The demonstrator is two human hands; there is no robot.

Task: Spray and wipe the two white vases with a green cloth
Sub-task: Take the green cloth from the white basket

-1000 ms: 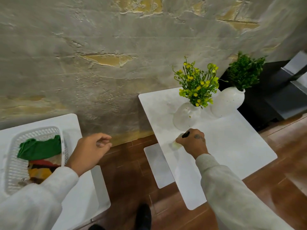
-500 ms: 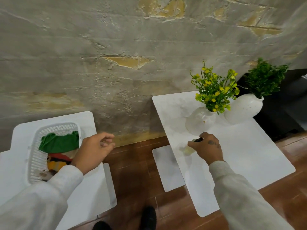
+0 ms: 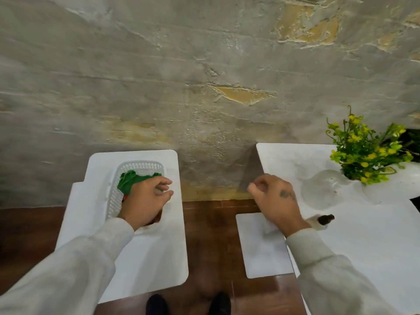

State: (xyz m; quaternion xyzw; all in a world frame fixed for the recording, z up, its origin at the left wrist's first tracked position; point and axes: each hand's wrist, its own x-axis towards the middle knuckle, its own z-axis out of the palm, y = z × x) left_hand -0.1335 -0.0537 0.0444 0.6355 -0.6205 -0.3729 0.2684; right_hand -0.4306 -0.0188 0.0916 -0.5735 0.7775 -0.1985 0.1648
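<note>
Green cloth (image 3: 129,181) lies in basket (image 3: 139,165) beneath empty, loosely curled left hand (image 3: 145,201); right hand (image 3: 276,201) likewise empty.

left hand (image 3: 145,198) now at cloth (image 3: 129,181), bottle (image 3: 322,220) released

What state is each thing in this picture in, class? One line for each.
green cloth: bunched in the basket.
left hand: over the basket, at the green cloth; grip unclear.
right hand: loosely curled, holding nothing.
spray bottle: on the right table, not held.
near vase: upright, holding yellow flowers.
far vase: upright, partly out of frame.
</note>
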